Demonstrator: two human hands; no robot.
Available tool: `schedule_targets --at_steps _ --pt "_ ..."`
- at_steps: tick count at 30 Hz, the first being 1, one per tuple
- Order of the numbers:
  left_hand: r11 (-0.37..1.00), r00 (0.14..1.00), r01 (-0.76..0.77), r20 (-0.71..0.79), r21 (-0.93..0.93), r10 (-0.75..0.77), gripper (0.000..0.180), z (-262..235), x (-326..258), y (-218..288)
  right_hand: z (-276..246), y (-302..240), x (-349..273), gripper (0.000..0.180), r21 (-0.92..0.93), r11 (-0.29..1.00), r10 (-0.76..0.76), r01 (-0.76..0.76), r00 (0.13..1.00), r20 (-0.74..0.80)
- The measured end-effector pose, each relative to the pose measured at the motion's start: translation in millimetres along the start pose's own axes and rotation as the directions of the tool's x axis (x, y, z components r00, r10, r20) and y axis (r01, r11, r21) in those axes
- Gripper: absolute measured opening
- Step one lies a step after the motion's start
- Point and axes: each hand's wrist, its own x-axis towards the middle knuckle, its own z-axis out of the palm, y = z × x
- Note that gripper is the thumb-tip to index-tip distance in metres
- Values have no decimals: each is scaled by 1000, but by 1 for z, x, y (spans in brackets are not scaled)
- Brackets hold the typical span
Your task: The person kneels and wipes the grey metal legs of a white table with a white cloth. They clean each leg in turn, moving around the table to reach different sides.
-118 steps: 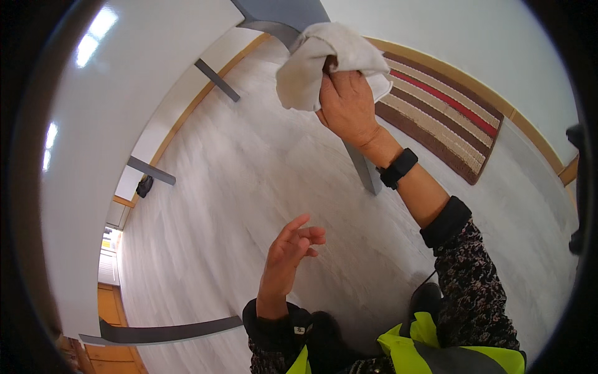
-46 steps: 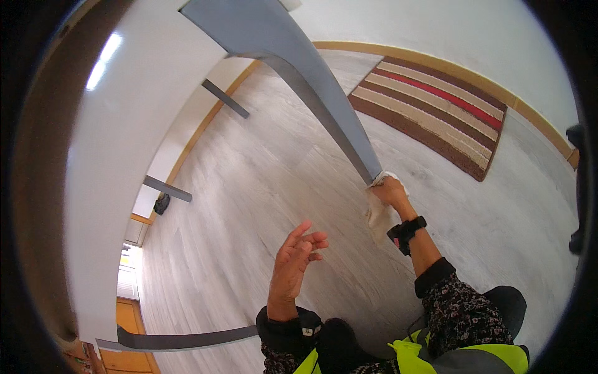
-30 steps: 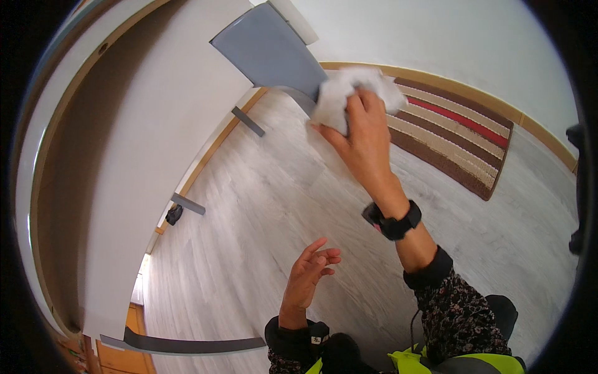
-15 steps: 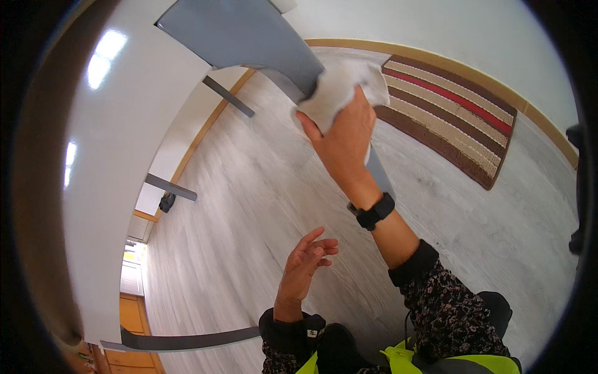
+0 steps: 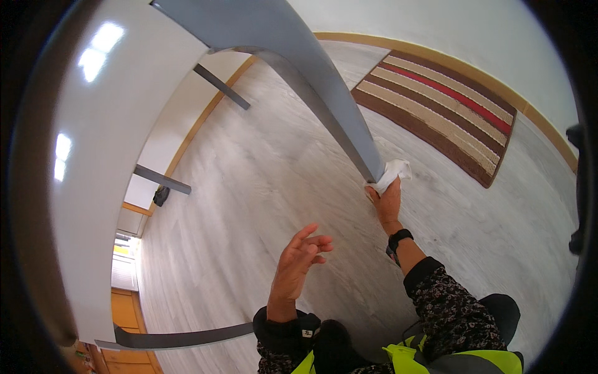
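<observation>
A white cloth (image 5: pixel 393 176) is gripped in my right hand (image 5: pixel 388 202), which wears a black wristband. The cloth presses against the tip of a grey furniture leg (image 5: pixel 330 100). This leg broadens toward the top of the view, where it joins a glossy white panel (image 5: pixel 106 156) on the left. My left hand (image 5: pixel 298 262) hangs over the floor with its fingers apart and nothing in them. It touches neither the leg nor the cloth.
A striped brown, beige and red mat (image 5: pixel 442 112) lies by the wall at the upper right. More grey legs (image 5: pixel 165 181) stick out from the white panel, one curved leg (image 5: pixel 187 338) reaching close to my left sleeve. Pale wood-look flooring (image 5: pixel 230 249) spreads beneath.
My right hand has slid the cloth down the grey leg, from near its broad upper part to its tip. My left hand has barely shifted.
</observation>
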Motion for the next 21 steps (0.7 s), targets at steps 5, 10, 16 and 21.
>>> schedule_targets --at_steps 5,10,16,21 --pt "999 999 40 29 20 -41 48 2 -2 16 3 4 -9 63 -152 973 174 -175 985 -21" --pt "1000 1000 18 5 9 -18 50 -4 -13 37 -30 -7 17 47 307 595 666 -742 670 327" --pt "1000 998 -21 65 1 20 47 -4 -18 41 -51 -96 83 28 270 876 299 -400 889 348" --pt "999 997 -34 75 14 33 46 -4 -20 44 -76 -205 131 31 407 876 55 -257 894 445"
